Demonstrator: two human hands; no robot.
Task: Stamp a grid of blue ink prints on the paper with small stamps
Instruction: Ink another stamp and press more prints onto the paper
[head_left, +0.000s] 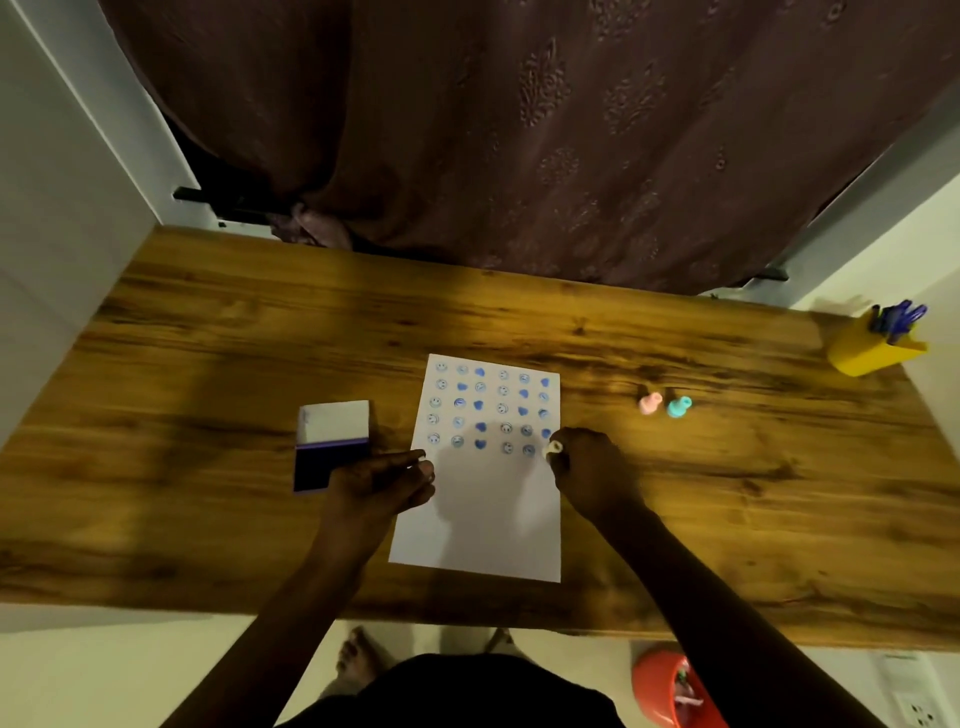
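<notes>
A white sheet of paper (483, 514) lies on the wooden table (208, 364), its upper half covered with rows of blue smiley and heart prints. My right hand (587, 473) grips a small pale stamp (554, 449) at the right end of the lowest printed row, on the paper's right edge. My left hand (384, 480) rests with fingers flat on the paper's left edge, next to an open ink pad (324, 452) with a dark blue pad and raised white lid. A pink stamp (650, 403) and a teal stamp (679, 406) lie on the table to the right.
A yellow pen holder (872, 351) with blue pens stands at the far right corner. A dark patterned curtain (519, 130) hangs behind the table. An orange bin (670, 691) sits on the floor below the table's near edge, beside my bare feet.
</notes>
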